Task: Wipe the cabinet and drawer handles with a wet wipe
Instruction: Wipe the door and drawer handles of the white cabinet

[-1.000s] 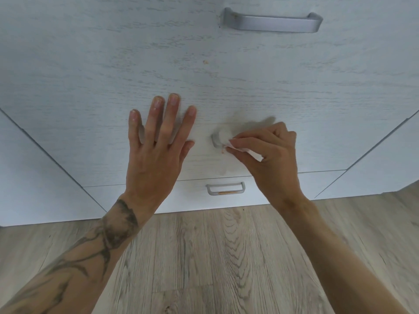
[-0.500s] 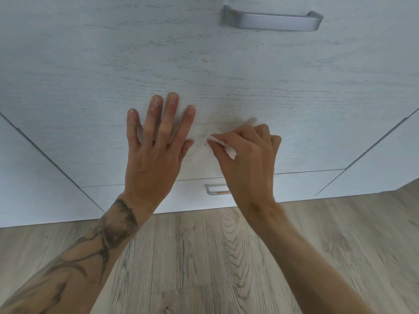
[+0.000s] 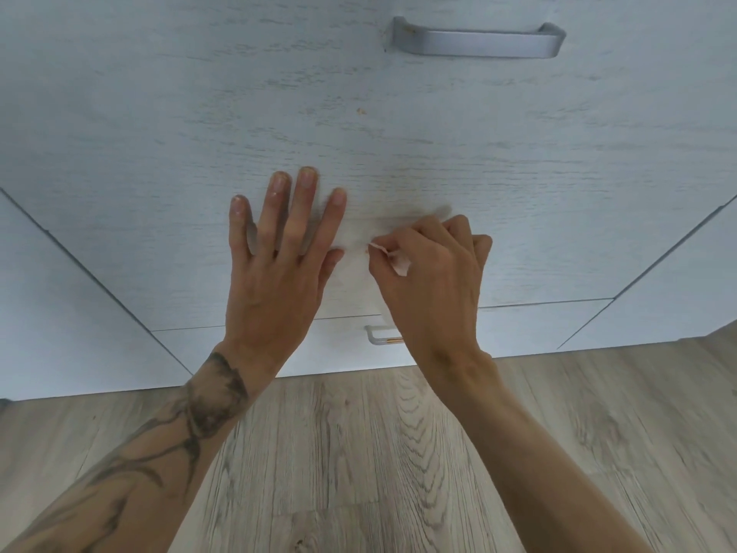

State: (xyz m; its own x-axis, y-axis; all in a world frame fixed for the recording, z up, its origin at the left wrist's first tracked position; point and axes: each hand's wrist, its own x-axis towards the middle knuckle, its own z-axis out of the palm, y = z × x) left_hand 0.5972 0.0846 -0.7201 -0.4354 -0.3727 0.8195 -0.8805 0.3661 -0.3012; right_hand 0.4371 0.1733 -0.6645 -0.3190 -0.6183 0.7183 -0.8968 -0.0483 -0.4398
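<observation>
Pale wood-grain laminate covers the drawer front (image 3: 199,113). Your left hand (image 3: 275,269) lies flat on its lower middle, fingers straight and slightly spread. Also against that front, your right hand (image 3: 434,281) curls tightly round a crumpled white wet wipe (image 3: 399,263), with only a corner showing. High on the front sits a brushed-metal bar handle (image 3: 476,39). Below the front's bottom edge, a smaller curved handle (image 3: 379,335) peeks out above the grey plank floor (image 3: 359,453).

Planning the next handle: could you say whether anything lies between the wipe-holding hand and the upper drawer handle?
Nothing visible does: only drawer front separates the right hand, pinching the wet wipe, from the upper handle; the left hand lies aside.
</observation>
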